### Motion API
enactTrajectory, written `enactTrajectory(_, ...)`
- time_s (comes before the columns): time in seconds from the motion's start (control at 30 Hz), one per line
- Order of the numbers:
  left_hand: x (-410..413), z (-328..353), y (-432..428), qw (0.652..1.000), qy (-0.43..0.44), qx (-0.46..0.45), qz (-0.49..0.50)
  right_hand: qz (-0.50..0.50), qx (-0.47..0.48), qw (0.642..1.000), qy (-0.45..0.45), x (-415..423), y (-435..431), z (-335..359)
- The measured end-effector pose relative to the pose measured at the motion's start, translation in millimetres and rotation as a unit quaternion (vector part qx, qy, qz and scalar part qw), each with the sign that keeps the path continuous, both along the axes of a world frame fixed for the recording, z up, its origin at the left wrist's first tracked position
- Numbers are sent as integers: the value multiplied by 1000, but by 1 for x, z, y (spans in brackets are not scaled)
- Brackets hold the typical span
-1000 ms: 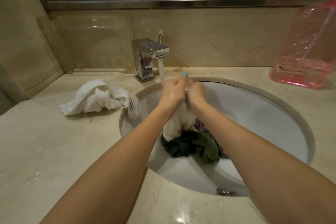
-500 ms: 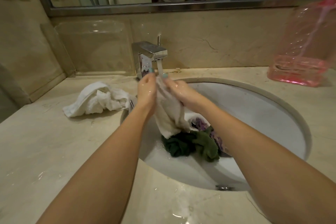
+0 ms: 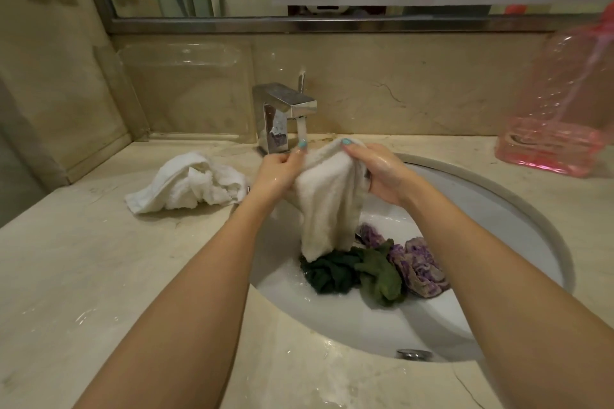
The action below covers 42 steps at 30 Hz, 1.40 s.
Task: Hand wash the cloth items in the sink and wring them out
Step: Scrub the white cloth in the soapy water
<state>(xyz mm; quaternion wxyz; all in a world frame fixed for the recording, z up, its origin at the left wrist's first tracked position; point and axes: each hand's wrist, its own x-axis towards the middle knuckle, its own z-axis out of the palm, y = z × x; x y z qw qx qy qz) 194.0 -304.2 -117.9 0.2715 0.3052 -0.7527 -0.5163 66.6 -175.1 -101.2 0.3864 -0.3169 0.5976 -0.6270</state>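
Moved apart since half-second ago: our left hand point(image 3: 278, 173), right hand point(image 3: 382, 173), spreading white cloth point(image 3: 327, 206). Head view: both hands pinch its top edge below running faucet point(image 3: 282, 109); its tail hangs into sink point(image 3: 481, 226), touching green cloths point(image 3: 378, 279).

The left hand point(image 3: 277, 173) is drawing off to the left and the right hand point(image 3: 382, 173) is sliding right, so the two are parting, and the white cloth point(image 3: 327, 206) that was bunched tight between them is spreading wide under the water point(image 3: 301, 129).
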Motion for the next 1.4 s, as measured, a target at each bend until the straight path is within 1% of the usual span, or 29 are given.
enactTrajectory(0.1, 8, 2, 3, 992, -87, 5, -86, -69, -20, 997, 2, 1, -3, 4)
enactTrajectory(0.17, 12, 1, 2, 981, -125, 27, -145, -125, -47, 991, -26, 0, -4, 9)
enactTrajectory(0.2, 14, 1, 2, 976, -122, 47, -172, -145, -69, 985, -58, -2, -4, 13)
enactTrajectory(0.27, 14, 0, 2, 970, -87, 98, -205, -164, -118, 972, -118, -7, -2, 18)
enactTrajectory(0.33, 13, 1, 4, 972, -34, 128, -193, -156, -120, 973, -123, -8, -1, 15)
enactTrajectory(0.37, 11, 2, 6, 976, -7, 131, -174, -139, -93, 982, -87, -8, -2, 11)
enactTrajectory(0.43, 7, 3, 6, 986, 26, 112, -117, -68, 9, 997, 42, -5, -2, -1)
enactTrajectory(0.47, 4, 2, 5, 991, 36, 93, -86, -11, 70, 992, 100, -4, -1, -6)
enactTrajectory(0.53, 0, 0, 2, 997, 60, 41, -40, 100, 168, 967, 165, -2, 0, -11)
enactTrajectory(0.57, -2, 0, -1, 997, 73, 17, -20, 132, 194, 955, 182, -1, 0, -12)
enactTrajectory(0.6, -3, -1, -3, 996, 85, 1, -2, 143, 202, 950, 189, -1, 1, -11)
enactTrajectory(0.63, -3, -1, -5, 995, 94, -5, 11, 139, 187, 956, 177, -1, 2, -11)
enactTrajectory(0.67, -3, 0, -6, 995, 99, 0, 21, 125, 155, 970, 141, -2, 2, -11)
enactTrajectory(0.73, -2, 0, -7, 996, 83, 12, 31, 86, 60, 994, 25, -3, 3, -8)
enactTrajectory(0.77, -1, 0, -7, 998, 52, 9, 24, 68, 17, 997, -16, -4, 3, -7)
enactTrajectory(0.8, 2, 0, -5, 1000, 0, 2, 4, 47, -13, 998, -36, -5, 3, -5)
enactTrajectory(0.87, 8, -1, -1, 993, -103, 5, -65, -8, -53, 997, -51, -6, 1, -1)
enactTrajectory(0.9, 11, -1, -1, 987, -126, 26, -94, -39, -72, 995, -59, -7, 0, -1)
enactTrajectory(0.93, 12, -1, -1, 984, -124, 53, -119, -64, -89, 991, -70, -7, -1, 0)
enactTrajectory(0.97, 12, -1, -3, 982, -90, 93, -138, -84, -102, 988, -78, -9, -1, 0)
enactTrajectory(1.0, 10, -1, -4, 979, -38, 144, -142, -100, -107, 986, -81, -8, -2, 1)
enactTrajectory(1.03, 8, -1, -4, 973, 18, 194, -126, -112, -100, 986, -75, -6, -4, 1)
enactTrajectory(1.07, 4, -2, -4, 969, 64, 216, -101, -118, -85, 987, -66, -2, -7, 0)
enactTrajectory(1.13, -7, -3, 0, 975, 106, 185, -61, -92, -49, 994, -33, 14, -16, -2)
enactTrajectory(1.2, -15, -4, 9, 982, 116, 143, -34, -54, -5, 998, 35, 34, -26, -7)
enactTrajectory(1.23, -18, -4, 11, 984, 113, 138, -9, -51, 18, 996, 77, 44, -32, -7)
enactTrajectory(1.33, -21, -6, 8, 982, 104, 146, 54, -104, 70, 973, 192, 63, -43, -5)
enactTrajectory(1.37, -21, -7, 9, 984, 99, 134, 56, -111, 80, 970, 203, 63, -46, -6)
enactTrajectory(1.4, -21, -8, 14, 987, 92, 122, 58, -121, 85, 970, 192, 62, -49, -6)
